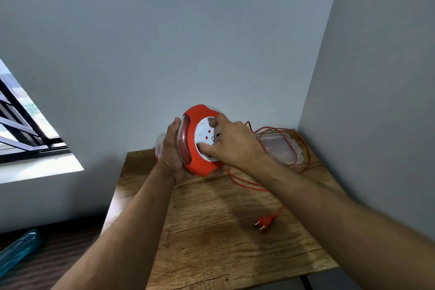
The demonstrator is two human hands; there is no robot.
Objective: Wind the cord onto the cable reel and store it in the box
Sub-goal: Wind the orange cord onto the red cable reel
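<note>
Reel [200, 139] gripped in both hands; cord [303, 148] trails near table edge.

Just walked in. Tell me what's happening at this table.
A person is holding an orange cable reel above a wooden table. The left hand grips its rim from behind, while the right hand has fingers on the white socket face, apparently to turn it. Much of the orange cord lies loose in loops at the back of the table, with its plug resting free near the middle. A clear plastic box sits behind the reel with nothing stored in it yet.
</note>
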